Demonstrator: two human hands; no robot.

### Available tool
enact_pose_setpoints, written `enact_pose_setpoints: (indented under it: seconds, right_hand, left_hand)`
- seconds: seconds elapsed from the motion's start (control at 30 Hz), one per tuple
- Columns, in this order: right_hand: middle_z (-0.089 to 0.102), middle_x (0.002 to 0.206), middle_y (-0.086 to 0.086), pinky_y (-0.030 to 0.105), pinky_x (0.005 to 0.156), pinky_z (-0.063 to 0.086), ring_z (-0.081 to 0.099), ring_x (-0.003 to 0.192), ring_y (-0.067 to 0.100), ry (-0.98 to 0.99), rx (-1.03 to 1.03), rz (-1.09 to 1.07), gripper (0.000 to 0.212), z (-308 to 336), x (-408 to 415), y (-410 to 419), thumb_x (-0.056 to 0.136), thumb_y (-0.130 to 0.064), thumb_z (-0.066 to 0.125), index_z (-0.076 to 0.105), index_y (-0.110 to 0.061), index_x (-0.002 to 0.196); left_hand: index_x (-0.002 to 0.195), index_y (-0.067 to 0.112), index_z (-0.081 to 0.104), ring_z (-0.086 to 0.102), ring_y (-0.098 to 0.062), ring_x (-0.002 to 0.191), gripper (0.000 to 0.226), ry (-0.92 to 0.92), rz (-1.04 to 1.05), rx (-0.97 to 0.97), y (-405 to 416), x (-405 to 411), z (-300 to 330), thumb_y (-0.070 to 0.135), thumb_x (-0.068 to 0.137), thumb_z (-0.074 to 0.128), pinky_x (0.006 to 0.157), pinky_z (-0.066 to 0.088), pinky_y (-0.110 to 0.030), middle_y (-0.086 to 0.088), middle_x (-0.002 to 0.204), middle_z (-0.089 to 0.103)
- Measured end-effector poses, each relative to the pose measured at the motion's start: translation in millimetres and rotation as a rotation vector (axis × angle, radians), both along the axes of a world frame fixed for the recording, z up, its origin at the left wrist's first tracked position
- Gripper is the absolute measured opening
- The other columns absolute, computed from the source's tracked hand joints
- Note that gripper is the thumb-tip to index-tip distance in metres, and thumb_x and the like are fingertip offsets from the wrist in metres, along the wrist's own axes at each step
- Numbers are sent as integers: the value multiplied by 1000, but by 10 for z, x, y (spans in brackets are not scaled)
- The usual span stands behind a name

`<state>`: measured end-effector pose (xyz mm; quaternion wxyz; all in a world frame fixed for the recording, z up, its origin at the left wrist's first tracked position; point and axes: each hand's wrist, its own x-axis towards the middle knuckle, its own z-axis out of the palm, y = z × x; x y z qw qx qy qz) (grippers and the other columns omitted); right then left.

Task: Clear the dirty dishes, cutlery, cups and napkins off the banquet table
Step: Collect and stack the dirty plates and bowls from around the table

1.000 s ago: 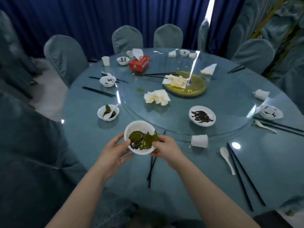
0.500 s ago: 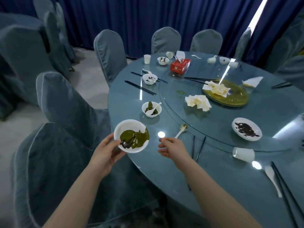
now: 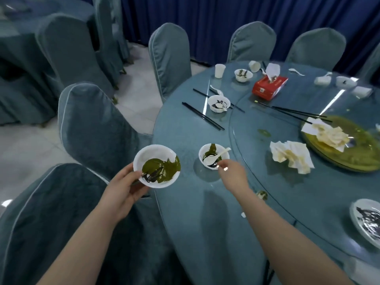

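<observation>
You see a glossy round glass turntable [image 3: 267, 182], matt blue cloth chair covers [image 3: 98, 124], crumpled white paper napkins [image 3: 290, 157] and glossy white ceramic bowls [image 3: 213, 156].

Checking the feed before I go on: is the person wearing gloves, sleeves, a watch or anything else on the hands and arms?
Nothing worn that shows. The left hand and the right hand are both bare, with no gloves. Both forearms are bare down to the bottom edge of the picture, so no sleeve shows. No watch, bracelet or ring is visible on either wrist or hand, and no markings either.
</observation>
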<state>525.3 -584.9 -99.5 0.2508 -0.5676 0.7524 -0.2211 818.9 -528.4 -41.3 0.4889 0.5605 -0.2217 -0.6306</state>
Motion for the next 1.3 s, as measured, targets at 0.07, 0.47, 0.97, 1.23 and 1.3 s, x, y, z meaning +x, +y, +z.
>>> enact_pose_setpoints:
  seconds: [0.07,0.47,0.97,1.23,1.3]
  right_hand:
    - [68,110,3,30,74,45,61,99,25,130,-3,83,31,-71,-59,-322,88,-9,50,70,-20,108]
    - [59,111,6,29,69,42,55,101,25,543,178,368,28,-270,-125,-921,83,-12,54,66,-22,107]
    - [62,86,-3,26,66,43,57,78,14,-82,258,-247,29,-587,-424,542,77,-31,75,61,-16,97]
    - [69,70,3,30,56,53,66,59,17,-552,184,-389,35,-480,-5,-55,84,-46,63,52,-17,100]
    - [68,66,9,26,46,49,63,47,18,-698,217,-437,26,-514,98,-231,88,-34,62,55,-10,95]
  left_hand:
    - [107,21,67,73,-13,75,23,3,31,17,-132,-31,-18,8,94,53,58,58,-29,-2,87,75]
    - [108,20,67,73,-14,79,22,-32,22,23,-430,-126,-104,10,94,53,61,58,-28,-4,92,75]
    - [103,19,67,70,-15,84,21,14,-92,50,-403,-349,-127,9,95,50,66,59,-29,-4,91,74]
    - [106,17,66,69,-17,85,21,-3,3,59,-314,-155,-81,9,96,50,71,57,-33,-6,91,74]
    - [106,18,66,70,-16,81,21,-3,25,54,-269,-69,-63,10,96,50,66,58,-31,-4,89,75]
